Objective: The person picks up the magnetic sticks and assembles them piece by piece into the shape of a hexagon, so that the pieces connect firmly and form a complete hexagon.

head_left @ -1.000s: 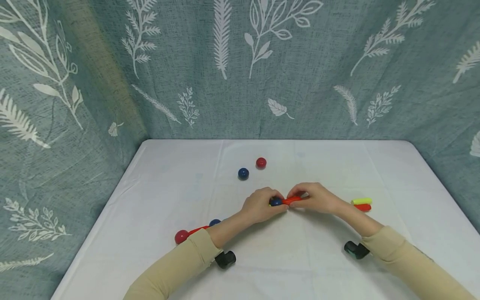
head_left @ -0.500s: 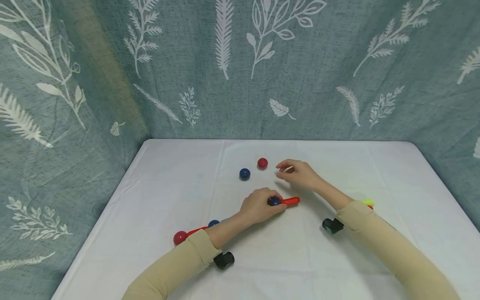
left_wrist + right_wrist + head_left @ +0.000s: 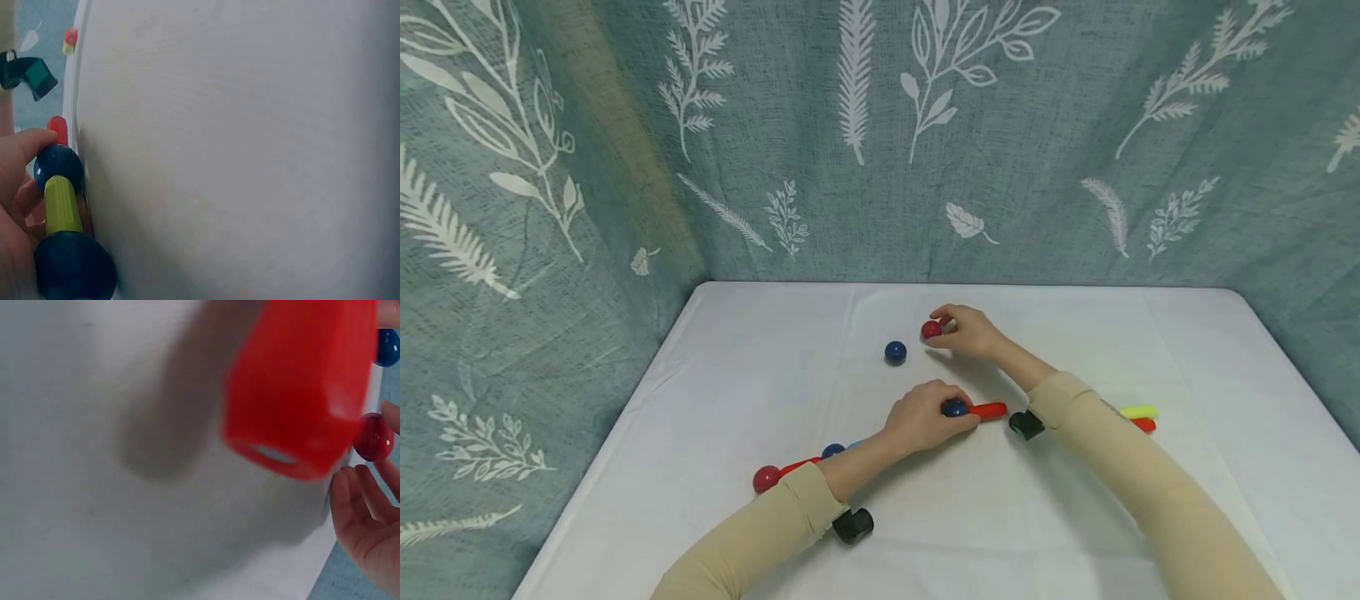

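Right hand (image 3: 970, 332) curves its thumb and fingers round a red ball (image 3: 930, 330) on the desk (image 3: 775, 367), at twelve o'clock from the left hand (image 3: 922, 416), which grips a blue ball (image 3: 956, 408) whose red stick (image 3: 989, 411) points to three o'clock. Pinching opposite sides should stop the red ball rolling; best to avoid the loose blue ball (image 3: 896, 352) at its eight o'clock.

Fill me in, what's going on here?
A person's left-hand grip holds a glossy dark blue ball with a straight red rod sticking out. Their right-hand grip is curled around a glossy red ball, farther out; whether it's lifted is unclear. A loose dark blue ball sits nearby.
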The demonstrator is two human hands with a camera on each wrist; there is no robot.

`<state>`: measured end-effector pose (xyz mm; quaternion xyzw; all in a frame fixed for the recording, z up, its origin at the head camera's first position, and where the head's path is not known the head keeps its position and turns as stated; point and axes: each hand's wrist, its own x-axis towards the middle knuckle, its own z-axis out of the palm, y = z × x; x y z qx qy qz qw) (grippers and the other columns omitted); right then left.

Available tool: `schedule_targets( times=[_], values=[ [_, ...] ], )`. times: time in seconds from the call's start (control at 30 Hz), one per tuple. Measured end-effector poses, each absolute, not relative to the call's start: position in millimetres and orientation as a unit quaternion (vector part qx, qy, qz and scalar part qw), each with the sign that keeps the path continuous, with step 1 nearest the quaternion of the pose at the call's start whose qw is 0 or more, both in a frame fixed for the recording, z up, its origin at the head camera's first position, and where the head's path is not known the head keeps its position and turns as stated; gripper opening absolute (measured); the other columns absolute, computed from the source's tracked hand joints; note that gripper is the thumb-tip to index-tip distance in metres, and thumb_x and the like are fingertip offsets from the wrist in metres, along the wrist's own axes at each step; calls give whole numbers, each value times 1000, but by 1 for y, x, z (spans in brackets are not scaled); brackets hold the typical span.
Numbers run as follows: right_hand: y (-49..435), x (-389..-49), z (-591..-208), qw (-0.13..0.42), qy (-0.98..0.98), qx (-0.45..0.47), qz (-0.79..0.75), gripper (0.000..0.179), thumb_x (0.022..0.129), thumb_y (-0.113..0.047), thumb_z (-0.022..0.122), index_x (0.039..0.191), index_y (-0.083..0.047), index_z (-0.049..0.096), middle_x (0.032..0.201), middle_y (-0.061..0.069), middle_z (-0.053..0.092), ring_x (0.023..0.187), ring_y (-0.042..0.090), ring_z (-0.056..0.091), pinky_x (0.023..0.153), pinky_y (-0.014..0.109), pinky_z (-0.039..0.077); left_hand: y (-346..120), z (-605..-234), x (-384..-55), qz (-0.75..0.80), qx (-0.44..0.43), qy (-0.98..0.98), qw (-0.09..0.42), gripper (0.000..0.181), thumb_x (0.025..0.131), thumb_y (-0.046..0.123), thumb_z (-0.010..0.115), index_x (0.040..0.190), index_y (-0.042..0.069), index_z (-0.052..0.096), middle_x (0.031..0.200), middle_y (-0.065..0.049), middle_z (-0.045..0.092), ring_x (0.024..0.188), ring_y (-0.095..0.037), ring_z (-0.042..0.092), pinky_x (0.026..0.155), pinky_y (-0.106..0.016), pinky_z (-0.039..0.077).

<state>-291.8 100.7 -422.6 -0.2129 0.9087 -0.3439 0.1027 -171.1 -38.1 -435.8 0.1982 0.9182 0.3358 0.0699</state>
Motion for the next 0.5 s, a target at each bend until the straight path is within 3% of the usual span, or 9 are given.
schedule_targets(
  times=[0.1,0.23,0.5],
  values=[
    [99,-292,-423,99,913,-219,-331,44,90,-21,71,126,0,59,116,18,62,102,29,62,80,36,51,-37,-436,-170,332,200,919,70,17,87,35,72,95,20,74,86,8,61,77,-8,54,63,-24,44],
    [106,-287,-422,105,912,-218,-331,38,89,-21,71,120,-1,62,117,16,63,103,29,61,82,37,51,-36,-437,-170,327,196,922,72,17,87,36,72,95,20,73,87,7,62,78,-9,55,64,-24,44],
    [151,-267,-421,151,894,-207,-368,41,89,-23,72,126,-8,62,125,14,62,109,29,60,88,40,51,-36,-438,-172,321,185,926,71,18,87,37,73,97,22,74,92,7,65,81,-10,55,68,-26,44]
  ],
)
